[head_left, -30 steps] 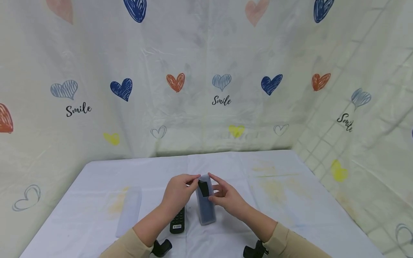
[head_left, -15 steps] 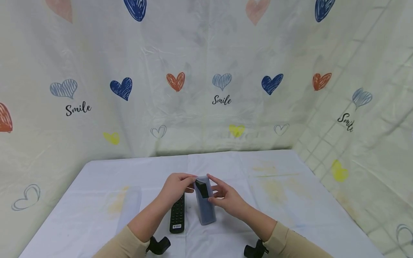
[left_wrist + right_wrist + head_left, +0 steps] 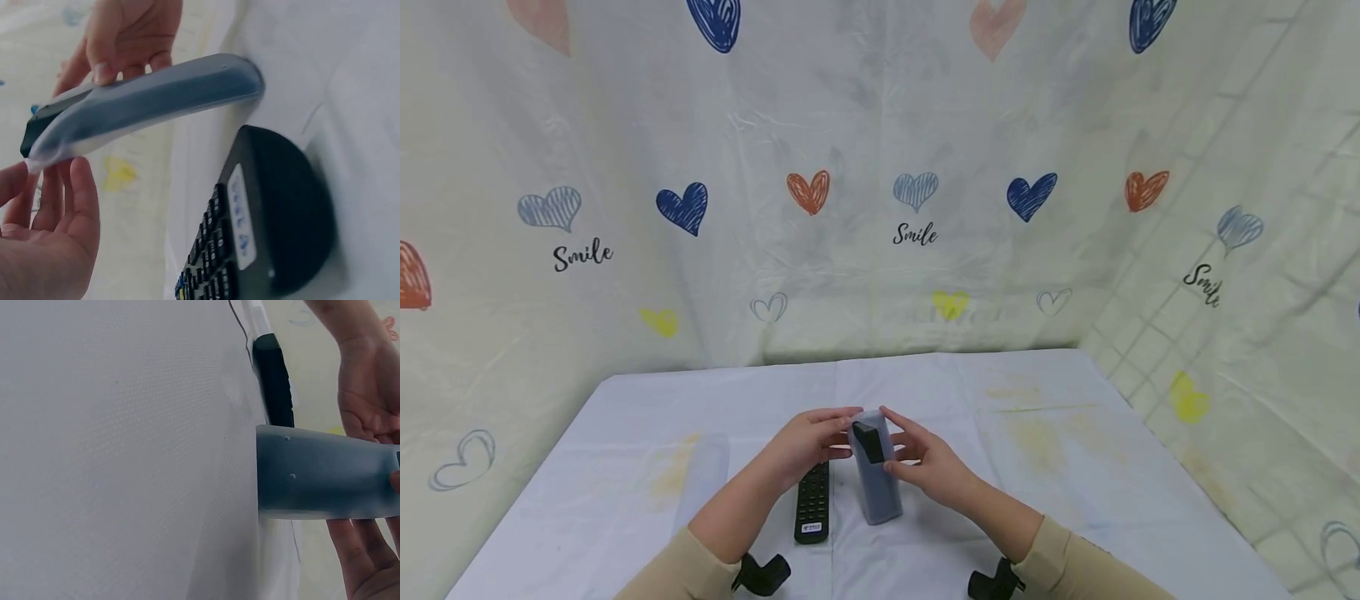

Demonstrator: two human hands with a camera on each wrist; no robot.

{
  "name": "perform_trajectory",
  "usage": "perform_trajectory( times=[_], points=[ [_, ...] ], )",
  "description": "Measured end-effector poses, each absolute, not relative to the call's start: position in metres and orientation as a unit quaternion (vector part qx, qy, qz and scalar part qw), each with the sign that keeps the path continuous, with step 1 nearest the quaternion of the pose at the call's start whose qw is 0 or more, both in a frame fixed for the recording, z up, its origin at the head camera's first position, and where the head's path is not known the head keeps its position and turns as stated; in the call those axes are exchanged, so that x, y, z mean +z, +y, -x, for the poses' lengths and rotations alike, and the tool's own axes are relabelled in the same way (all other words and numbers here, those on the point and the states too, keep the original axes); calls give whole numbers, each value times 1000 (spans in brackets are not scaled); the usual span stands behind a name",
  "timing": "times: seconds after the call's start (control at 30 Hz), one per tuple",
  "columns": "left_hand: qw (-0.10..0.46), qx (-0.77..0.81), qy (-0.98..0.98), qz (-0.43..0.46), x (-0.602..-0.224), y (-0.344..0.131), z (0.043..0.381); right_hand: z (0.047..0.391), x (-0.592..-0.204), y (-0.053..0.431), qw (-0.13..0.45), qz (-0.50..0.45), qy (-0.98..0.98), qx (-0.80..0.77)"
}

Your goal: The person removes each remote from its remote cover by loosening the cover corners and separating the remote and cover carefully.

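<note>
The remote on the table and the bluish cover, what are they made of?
The remote looks like hard black plastic, fairly matte, with a smooth, rounded end. The cover could be soft plastic or silicone: satiny, cloudy, with a thin, milky edge.

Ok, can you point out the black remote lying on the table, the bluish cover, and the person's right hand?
Black remote (image 3: 812,502): head view, on its keypad.
Bluish cover (image 3: 156,97): left wrist view, on the middle of its body.
Right hand (image 3: 934,467): head view, on the middle of the hand.

The left sleeve (image 3: 681,571) and right sleeve (image 3: 1078,567) are plain tan, each with a black wrist camera (image 3: 766,577) (stubby and rounded) beside it.
</note>
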State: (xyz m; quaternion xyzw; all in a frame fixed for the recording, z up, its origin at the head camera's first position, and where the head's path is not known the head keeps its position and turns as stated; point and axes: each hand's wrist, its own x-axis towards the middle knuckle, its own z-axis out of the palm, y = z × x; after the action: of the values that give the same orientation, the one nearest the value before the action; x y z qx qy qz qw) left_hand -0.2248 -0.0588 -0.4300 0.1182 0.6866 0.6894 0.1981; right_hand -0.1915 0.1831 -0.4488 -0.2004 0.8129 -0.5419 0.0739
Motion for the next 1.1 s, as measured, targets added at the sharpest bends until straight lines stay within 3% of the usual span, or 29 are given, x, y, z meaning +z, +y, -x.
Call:
perform_trajectory(
  times=[0.2,0.37,0.73,1.1],
  points=[
    [91,632,756,-145,-430,-48,209,194,-452,185,59,202,812,-544],
    [45,576,798,-169,-428,-39,199,193,-448,183,32,189,817,-544],
    [19,563,809,-166,-427,-30,193,191,-431,178,-64,183,852,-487],
    [4,540,827,-159,-427,-23,190,191,-430,173,-103,171,870,-450]
  ],
)
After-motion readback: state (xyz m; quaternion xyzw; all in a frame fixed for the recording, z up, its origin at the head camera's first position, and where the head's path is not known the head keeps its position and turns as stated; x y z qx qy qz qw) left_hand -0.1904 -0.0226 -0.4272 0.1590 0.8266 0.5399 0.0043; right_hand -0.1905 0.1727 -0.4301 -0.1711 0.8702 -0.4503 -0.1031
